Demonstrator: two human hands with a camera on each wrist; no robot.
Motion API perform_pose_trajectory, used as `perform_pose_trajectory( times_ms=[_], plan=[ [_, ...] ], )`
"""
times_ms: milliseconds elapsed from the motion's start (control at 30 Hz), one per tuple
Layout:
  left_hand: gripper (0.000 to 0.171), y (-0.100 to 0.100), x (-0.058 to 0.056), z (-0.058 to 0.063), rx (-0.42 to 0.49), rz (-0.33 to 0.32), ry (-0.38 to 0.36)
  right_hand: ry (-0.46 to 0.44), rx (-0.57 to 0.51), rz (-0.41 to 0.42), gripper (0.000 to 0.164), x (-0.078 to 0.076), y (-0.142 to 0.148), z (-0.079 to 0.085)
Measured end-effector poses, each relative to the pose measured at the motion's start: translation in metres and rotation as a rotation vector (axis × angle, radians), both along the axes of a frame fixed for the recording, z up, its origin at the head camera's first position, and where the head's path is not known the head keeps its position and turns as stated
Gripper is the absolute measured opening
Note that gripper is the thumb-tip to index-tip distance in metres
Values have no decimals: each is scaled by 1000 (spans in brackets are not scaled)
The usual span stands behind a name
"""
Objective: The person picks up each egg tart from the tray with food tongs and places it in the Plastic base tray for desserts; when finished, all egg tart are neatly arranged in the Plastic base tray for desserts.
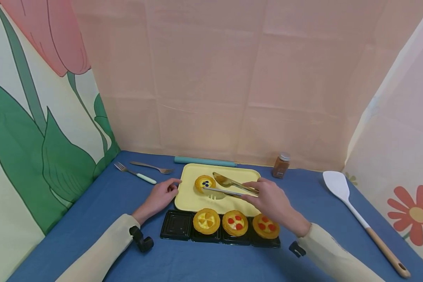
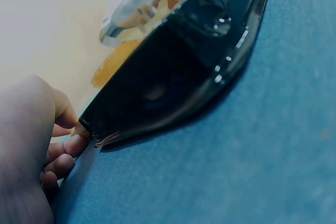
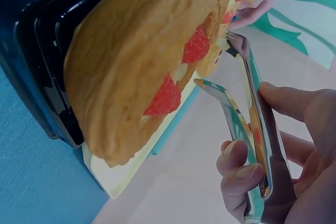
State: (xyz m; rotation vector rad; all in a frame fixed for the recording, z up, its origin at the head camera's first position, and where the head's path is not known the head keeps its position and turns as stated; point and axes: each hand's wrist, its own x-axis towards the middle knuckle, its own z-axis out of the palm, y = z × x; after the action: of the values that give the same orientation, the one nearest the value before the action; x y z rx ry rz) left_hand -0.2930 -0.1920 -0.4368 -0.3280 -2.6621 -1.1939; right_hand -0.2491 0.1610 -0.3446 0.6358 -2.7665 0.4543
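Observation:
My right hand (image 1: 273, 197) grips metal tongs (image 3: 257, 124), whose two arms stand apart. In the head view the tong tips overlap the right side of a small tart (image 1: 205, 182) with dark blue berries. That tart sits on the left part of a pale yellow tray (image 1: 194, 203). At the tray's left edge, my left hand (image 1: 162, 194) pinches the rim between thumb and fingers. In front lies a black plastic tray (image 1: 176, 225) with its leftmost compartment bare. The others hold a tart with yellow wedges (image 1: 206, 221) and two red-topped tarts, one in the middle (image 1: 235, 223) and one at the right (image 1: 264, 228).
Two forks, one with a pale handle (image 1: 141, 176) and one all metal (image 1: 151, 167), lie at the back left. A teal rod (image 1: 204, 161) lies behind the yellow tray. At the back right stands a brown spice jar (image 1: 281, 165); a white spatula (image 1: 352, 209) lies far right.

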Motion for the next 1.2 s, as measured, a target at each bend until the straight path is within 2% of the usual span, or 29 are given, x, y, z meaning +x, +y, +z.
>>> perform_pose_trajectory(
  times_ms=[667, 1200],
  plan=[
    [35, 0, 0, -1, 2, -2, -3, -33, -3, 5, 43, -8, -10, -3],
    [35, 1, 0, -1, 5, -3, 4, 44, 40, 30, 37, -6, -11, 0]
  ],
)
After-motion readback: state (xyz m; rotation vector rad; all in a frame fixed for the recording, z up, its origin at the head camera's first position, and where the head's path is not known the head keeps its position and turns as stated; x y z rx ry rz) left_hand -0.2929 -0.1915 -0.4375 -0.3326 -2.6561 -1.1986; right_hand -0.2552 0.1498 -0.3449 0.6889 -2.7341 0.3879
